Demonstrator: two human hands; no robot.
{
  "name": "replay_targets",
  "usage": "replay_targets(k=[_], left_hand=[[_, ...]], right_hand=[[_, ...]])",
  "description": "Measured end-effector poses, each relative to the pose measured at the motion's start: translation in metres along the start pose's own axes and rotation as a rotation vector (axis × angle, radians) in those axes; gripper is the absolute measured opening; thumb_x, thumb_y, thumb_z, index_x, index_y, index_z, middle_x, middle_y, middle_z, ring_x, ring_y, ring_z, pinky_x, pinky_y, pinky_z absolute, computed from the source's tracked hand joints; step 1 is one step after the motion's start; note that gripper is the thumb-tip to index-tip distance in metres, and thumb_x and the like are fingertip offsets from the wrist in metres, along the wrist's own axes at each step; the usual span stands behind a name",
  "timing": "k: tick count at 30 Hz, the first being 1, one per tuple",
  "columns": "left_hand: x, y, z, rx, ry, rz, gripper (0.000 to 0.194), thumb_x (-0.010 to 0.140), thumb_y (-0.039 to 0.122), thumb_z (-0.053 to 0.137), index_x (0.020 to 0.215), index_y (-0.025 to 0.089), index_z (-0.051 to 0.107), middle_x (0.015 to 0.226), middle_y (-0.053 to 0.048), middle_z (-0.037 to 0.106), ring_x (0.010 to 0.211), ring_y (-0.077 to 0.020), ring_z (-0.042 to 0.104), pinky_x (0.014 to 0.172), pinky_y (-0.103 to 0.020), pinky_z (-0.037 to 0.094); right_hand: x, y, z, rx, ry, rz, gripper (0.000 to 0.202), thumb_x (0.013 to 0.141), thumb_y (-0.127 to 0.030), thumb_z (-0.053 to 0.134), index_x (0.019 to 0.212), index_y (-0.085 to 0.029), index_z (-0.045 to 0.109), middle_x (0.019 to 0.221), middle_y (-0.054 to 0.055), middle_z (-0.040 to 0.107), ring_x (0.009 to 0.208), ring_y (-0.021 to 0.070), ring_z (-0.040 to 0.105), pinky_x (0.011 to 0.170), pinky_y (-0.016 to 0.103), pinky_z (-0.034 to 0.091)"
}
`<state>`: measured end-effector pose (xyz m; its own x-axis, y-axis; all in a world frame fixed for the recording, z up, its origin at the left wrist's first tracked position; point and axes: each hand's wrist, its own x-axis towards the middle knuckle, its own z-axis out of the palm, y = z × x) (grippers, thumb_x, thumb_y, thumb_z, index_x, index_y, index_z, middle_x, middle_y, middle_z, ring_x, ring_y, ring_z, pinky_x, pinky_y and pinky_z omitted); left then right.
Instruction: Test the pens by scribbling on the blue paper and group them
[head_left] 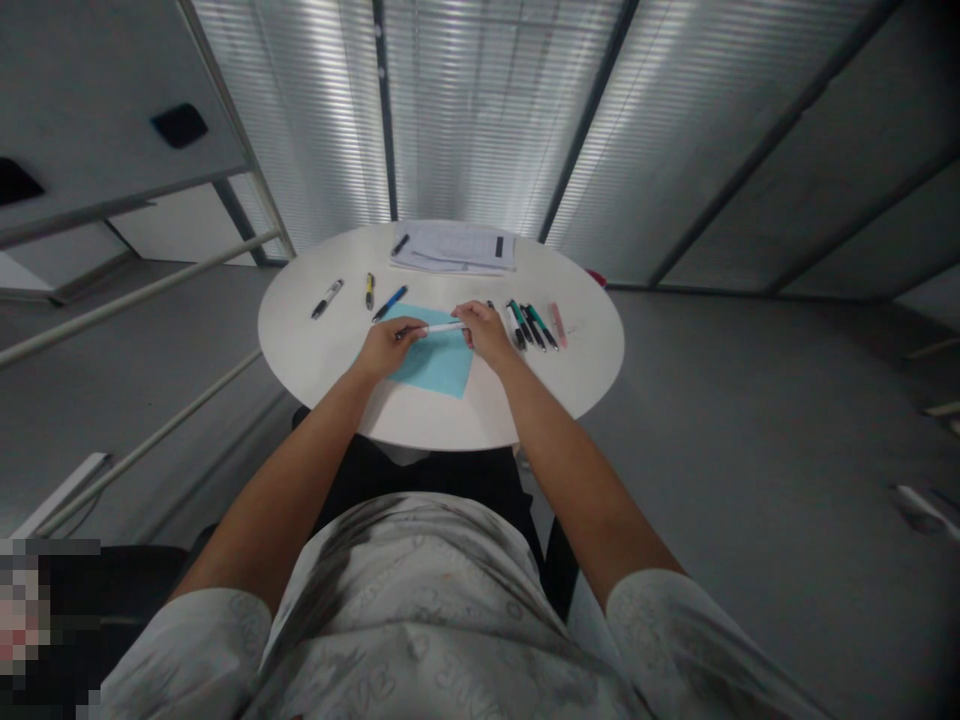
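On my feed both arms reach forward and converge. My left hand (pixel 394 345) is palm-down, fingers bent and drawn together with the thumb in a pinch aimed at its partner. My right hand (pixel 484 332) sits just to its right, apart from it and slightly farther forward, with fingers curled over and bent back toward the left one, also pinching. Behind each hand, the left forearm (pixel 300 470) and right forearm (pixel 566 450) slant outward and back toward me, bare up to the short left sleeve (pixel 202 640) and right sleeve (pixel 675 630). My fingertips are too small to separate clearly.
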<state>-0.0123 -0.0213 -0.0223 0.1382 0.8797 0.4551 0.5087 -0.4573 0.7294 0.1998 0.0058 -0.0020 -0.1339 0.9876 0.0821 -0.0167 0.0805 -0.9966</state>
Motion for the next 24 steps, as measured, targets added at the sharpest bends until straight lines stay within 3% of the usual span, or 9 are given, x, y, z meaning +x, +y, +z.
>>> replay_targets(k=[5,11,15,20,24], left_hand=[[0.0004,-0.0023,0.0003,0.014,-0.015,0.016,0.028,0.090,0.037,0.064,0.100,0.017,0.081,0.096,-0.009,0.080,0.087,-0.0214,0.072,0.084,-0.033,0.056],[-0.0002,-0.0055,0.0007,0.040,-0.049,0.063,0.029,0.088,0.036,0.065,0.105,0.018,0.080,0.097,-0.010,0.080,0.088,-0.0222,0.071,0.085,-0.035,0.056],[-0.0017,-0.0011,0.0010,0.116,-0.018,0.089,0.027,0.088,0.035,0.065,0.105,0.020,0.080,0.102,-0.010,0.080,0.096,-0.0240,0.070,0.094,-0.037,0.055],[-0.0014,0.0023,0.0018,0.221,-0.009,0.113,0.032,0.093,0.038,0.059,0.109,0.020,0.080,0.102,-0.010,0.080,0.092,-0.0239,0.069,0.092,-0.038,0.055],[0.0005,-0.0020,0.0013,0.250,-0.031,0.150,0.040,0.098,0.042,0.051,0.106,0.019,0.083,0.090,-0.009,0.079,0.081,-0.0238,0.067,0.087,-0.039,0.053]], right_hand=[[-0.0037,-0.0069,0.0042,-0.011,0.039,0.015,0.011,0.085,-0.025,0.072,0.080,-0.020,0.063,0.048,-0.010,0.046,0.040,0.0058,0.039,0.040,0.017,0.026],[-0.0046,-0.0081,0.0066,0.111,0.029,0.105,0.010,0.089,-0.025,0.070,0.086,-0.021,0.061,0.042,-0.014,0.032,0.034,0.0051,0.028,0.036,0.017,0.019],[-0.0075,-0.0089,0.0061,0.165,0.010,0.160,0.010,0.090,-0.025,0.068,0.088,-0.021,0.059,0.042,-0.015,0.033,0.033,0.0049,0.025,0.035,0.019,0.017],[-0.0066,-0.0095,0.0054,0.168,0.048,0.083,0.015,0.088,-0.029,0.071,0.088,-0.022,0.058,0.043,-0.014,0.040,0.034,0.0053,0.030,0.036,0.018,0.020],[-0.0046,-0.0088,0.0053,0.141,0.060,0.013,0.019,0.087,-0.033,0.072,0.085,-0.022,0.057,0.045,-0.013,0.044,0.036,0.0055,0.036,0.038,0.018,0.025]])
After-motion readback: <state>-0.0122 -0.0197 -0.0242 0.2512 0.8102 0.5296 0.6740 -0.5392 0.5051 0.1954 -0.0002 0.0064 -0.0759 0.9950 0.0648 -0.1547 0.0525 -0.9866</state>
